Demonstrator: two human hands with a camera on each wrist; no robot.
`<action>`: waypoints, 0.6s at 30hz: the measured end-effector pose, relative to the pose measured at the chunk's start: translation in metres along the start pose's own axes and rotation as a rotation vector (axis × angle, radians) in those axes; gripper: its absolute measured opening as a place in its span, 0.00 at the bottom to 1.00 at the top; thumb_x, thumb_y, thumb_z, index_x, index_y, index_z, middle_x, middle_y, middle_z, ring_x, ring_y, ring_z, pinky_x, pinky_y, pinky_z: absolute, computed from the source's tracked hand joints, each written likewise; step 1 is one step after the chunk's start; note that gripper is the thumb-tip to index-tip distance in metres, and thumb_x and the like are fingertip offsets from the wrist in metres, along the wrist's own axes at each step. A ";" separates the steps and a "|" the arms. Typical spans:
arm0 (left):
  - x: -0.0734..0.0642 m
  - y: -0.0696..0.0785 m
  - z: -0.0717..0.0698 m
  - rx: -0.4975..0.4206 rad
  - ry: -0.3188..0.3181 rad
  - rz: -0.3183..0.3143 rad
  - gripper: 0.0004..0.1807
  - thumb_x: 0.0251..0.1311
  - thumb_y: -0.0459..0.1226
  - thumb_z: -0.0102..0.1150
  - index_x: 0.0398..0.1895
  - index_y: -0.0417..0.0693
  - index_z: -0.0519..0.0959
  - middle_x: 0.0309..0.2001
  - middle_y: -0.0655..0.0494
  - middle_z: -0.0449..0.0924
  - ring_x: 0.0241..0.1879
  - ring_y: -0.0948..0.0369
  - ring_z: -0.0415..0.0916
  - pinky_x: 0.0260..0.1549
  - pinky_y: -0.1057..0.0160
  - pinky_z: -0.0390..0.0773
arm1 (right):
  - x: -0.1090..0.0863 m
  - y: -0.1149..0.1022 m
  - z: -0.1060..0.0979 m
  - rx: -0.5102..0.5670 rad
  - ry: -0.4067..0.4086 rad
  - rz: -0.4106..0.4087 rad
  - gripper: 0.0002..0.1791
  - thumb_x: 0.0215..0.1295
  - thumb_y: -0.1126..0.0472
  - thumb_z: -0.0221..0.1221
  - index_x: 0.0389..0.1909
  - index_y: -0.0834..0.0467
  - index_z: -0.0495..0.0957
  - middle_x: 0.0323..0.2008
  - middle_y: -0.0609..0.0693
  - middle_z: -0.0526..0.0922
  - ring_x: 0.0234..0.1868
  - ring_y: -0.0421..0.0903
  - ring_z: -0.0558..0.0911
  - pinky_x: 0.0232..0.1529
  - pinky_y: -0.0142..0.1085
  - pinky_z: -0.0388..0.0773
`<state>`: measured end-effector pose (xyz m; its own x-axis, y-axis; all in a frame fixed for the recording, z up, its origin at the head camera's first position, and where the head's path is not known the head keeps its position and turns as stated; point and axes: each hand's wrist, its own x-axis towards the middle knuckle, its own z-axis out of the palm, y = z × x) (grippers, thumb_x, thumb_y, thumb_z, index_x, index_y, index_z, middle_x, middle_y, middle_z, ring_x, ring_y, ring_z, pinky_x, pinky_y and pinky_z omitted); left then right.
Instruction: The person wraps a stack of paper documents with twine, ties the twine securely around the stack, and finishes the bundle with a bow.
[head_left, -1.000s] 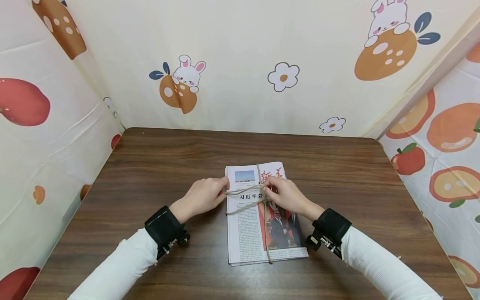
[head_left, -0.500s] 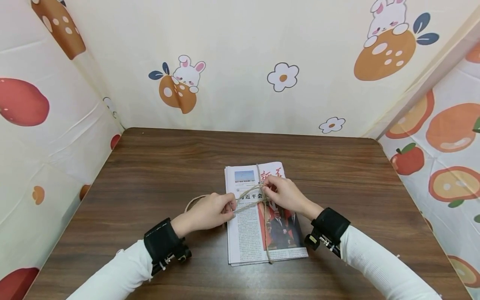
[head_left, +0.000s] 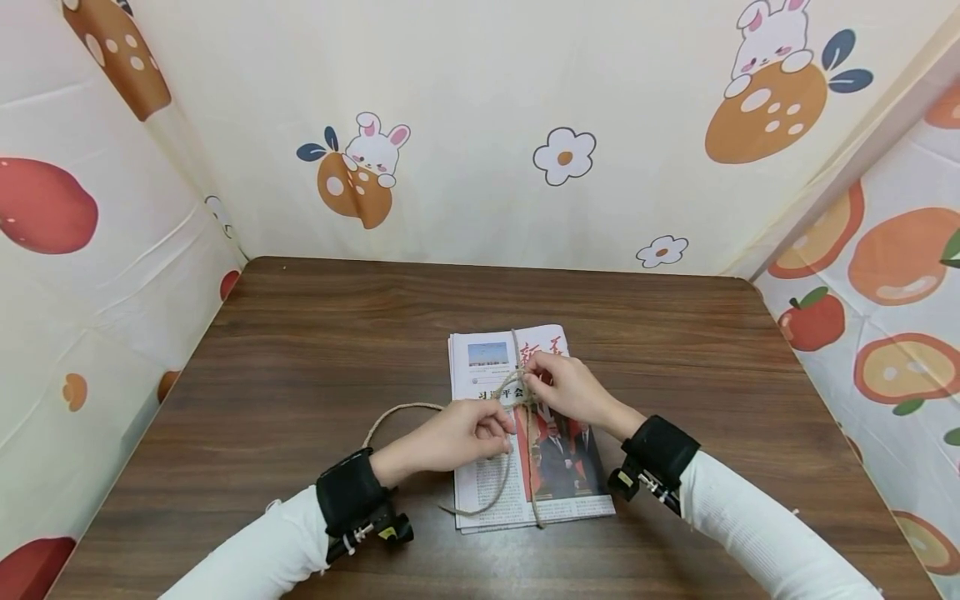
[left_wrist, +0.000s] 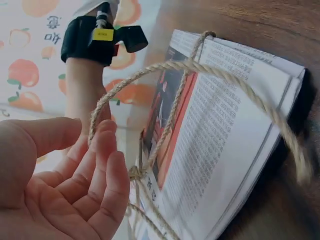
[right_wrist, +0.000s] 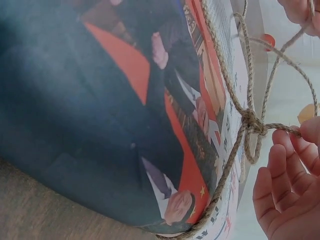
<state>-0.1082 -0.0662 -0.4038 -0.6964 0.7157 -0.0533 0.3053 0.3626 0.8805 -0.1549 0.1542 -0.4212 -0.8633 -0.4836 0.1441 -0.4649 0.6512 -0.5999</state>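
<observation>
A stack of folded newspapers (head_left: 480, 487) lies on the wooden table, with twine (right_wrist: 225, 75) crossing its top and knotted (right_wrist: 252, 122) near the middle. My right hand (head_left: 573, 387) pinches a short length of twine beside the knot, between thumb and fingertips. Over the left part of the stack is my left hand (head_left: 461, 437), fingers bent, the twine (left_wrist: 127, 82) running between its thumb and fingertips. From there the loose end arches out and hangs over the paper. In the right wrist view a small loop shows at the knot.
More twine (head_left: 397, 407) curves over the table (head_left: 337, 333) left of the stack and passes behind the left hand. Cloth walls (head_left: 465, 167) printed with rabbits, flowers and fruit enclose the table at the back and sides. Black camera bands (head_left: 352, 492) circle both wrists.
My left hand has moved right and toward the person from the stack's left edge, bringing a twine end along. A twine curve now shows left of the stack. The right hand stays near the knot.
</observation>
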 end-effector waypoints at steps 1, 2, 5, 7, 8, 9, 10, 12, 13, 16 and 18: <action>0.001 0.000 0.002 0.011 -0.002 0.006 0.09 0.54 0.30 0.55 0.39 0.38 0.76 0.30 0.55 0.80 0.28 0.69 0.74 0.28 0.71 0.73 | 0.000 0.000 0.000 -0.003 0.001 0.001 0.03 0.64 0.60 0.55 0.31 0.51 0.74 0.22 0.40 0.73 0.21 0.36 0.70 0.23 0.29 0.67; 0.003 -0.001 0.004 0.035 0.000 0.015 0.09 0.55 0.30 0.56 0.40 0.39 0.76 0.31 0.55 0.81 0.28 0.68 0.75 0.29 0.72 0.73 | 0.000 -0.001 0.000 -0.006 0.002 0.004 0.03 0.64 0.60 0.55 0.31 0.51 0.74 0.22 0.40 0.74 0.21 0.36 0.70 0.23 0.29 0.67; 0.007 -0.005 0.008 0.167 0.011 0.043 0.10 0.55 0.31 0.57 0.42 0.41 0.75 0.30 0.56 0.81 0.27 0.70 0.75 0.29 0.73 0.72 | 0.000 -0.001 0.001 -0.013 -0.003 0.009 0.03 0.64 0.60 0.55 0.31 0.51 0.75 0.22 0.40 0.74 0.21 0.35 0.70 0.24 0.29 0.67; 0.008 -0.008 0.009 0.265 0.026 0.048 0.11 0.55 0.32 0.57 0.42 0.43 0.76 0.29 0.59 0.81 0.24 0.71 0.73 0.26 0.73 0.71 | 0.000 -0.002 0.001 -0.015 -0.007 0.006 0.03 0.64 0.60 0.55 0.31 0.52 0.75 0.23 0.40 0.74 0.22 0.35 0.70 0.24 0.29 0.67; 0.008 -0.009 0.009 0.313 0.035 0.049 0.10 0.56 0.33 0.57 0.42 0.45 0.76 0.27 0.60 0.80 0.23 0.72 0.72 0.25 0.73 0.70 | 0.000 -0.002 0.002 -0.015 -0.009 0.004 0.03 0.64 0.60 0.55 0.31 0.52 0.75 0.23 0.40 0.74 0.22 0.36 0.70 0.24 0.29 0.67; 0.008 -0.009 0.008 0.360 0.047 0.050 0.09 0.56 0.34 0.57 0.41 0.46 0.77 0.26 0.62 0.79 0.21 0.72 0.71 0.23 0.73 0.69 | 0.000 -0.002 0.002 -0.017 -0.009 -0.001 0.03 0.64 0.60 0.54 0.31 0.52 0.75 0.23 0.40 0.74 0.22 0.36 0.70 0.25 0.30 0.67; 0.008 -0.010 0.006 0.402 0.063 0.050 0.08 0.56 0.35 0.57 0.40 0.48 0.78 0.25 0.63 0.78 0.21 0.72 0.69 0.22 0.72 0.68 | 0.000 -0.002 0.002 -0.017 -0.009 -0.005 0.03 0.64 0.60 0.55 0.31 0.52 0.75 0.24 0.40 0.74 0.22 0.36 0.71 0.25 0.30 0.67; 0.009 -0.009 0.002 0.472 0.109 0.051 0.05 0.56 0.37 0.57 0.36 0.52 0.79 0.24 0.65 0.76 0.20 0.72 0.67 0.21 0.72 0.67 | 0.000 -0.002 0.002 -0.017 -0.007 -0.011 0.03 0.64 0.60 0.55 0.31 0.52 0.76 0.24 0.40 0.74 0.23 0.36 0.71 0.25 0.30 0.68; 0.010 -0.008 0.000 0.493 0.140 0.056 0.03 0.56 0.37 0.57 0.33 0.53 0.79 0.23 0.66 0.76 0.20 0.72 0.67 0.21 0.72 0.67 | 0.000 -0.002 0.002 -0.015 -0.006 -0.014 0.03 0.64 0.60 0.55 0.32 0.53 0.76 0.24 0.40 0.75 0.23 0.36 0.71 0.25 0.30 0.68; 0.015 -0.006 -0.009 0.513 0.265 0.066 0.03 0.55 0.37 0.58 0.27 0.55 0.79 0.23 0.67 0.76 0.20 0.72 0.67 0.20 0.72 0.67 | 0.000 -0.001 0.002 -0.015 -0.005 -0.021 0.03 0.63 0.61 0.55 0.32 0.54 0.76 0.25 0.40 0.75 0.23 0.36 0.71 0.25 0.30 0.68; 0.019 -0.004 -0.014 0.511 0.350 0.066 0.02 0.54 0.37 0.59 0.26 0.55 0.78 0.23 0.66 0.76 0.20 0.72 0.67 0.20 0.72 0.66 | 0.000 -0.001 0.002 -0.018 -0.006 -0.030 0.03 0.64 0.62 0.55 0.32 0.54 0.77 0.25 0.40 0.75 0.24 0.36 0.71 0.25 0.30 0.68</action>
<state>-0.1320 -0.0621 -0.4018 -0.8105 0.5397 0.2276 0.5671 0.6259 0.5354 -0.1539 0.1522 -0.4224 -0.8478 -0.5065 0.1571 -0.4940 0.6464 -0.5815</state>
